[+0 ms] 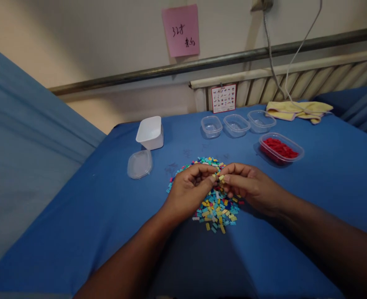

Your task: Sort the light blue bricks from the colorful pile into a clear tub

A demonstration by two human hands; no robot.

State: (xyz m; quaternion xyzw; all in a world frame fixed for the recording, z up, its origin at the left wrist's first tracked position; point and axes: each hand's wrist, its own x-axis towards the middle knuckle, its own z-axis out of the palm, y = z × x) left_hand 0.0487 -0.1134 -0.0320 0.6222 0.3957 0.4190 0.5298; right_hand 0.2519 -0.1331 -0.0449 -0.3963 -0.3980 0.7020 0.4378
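Both hands meet over a heap of small toy building bricks in blue, yellow, turquoise, white and red. My left hand pinches a small pale yellow brick between thumb and index finger. Just beside it, my right hand grips another pale yellow brick in the same way. The two bricks are close together; whether they touch is too small to tell. My hands hide the middle of the heap.
A white tub and a clear lid lie to the left. Three clear containers stand at the back. At right are a clear box of red pieces and a yellow cloth. The tabletop is blue.
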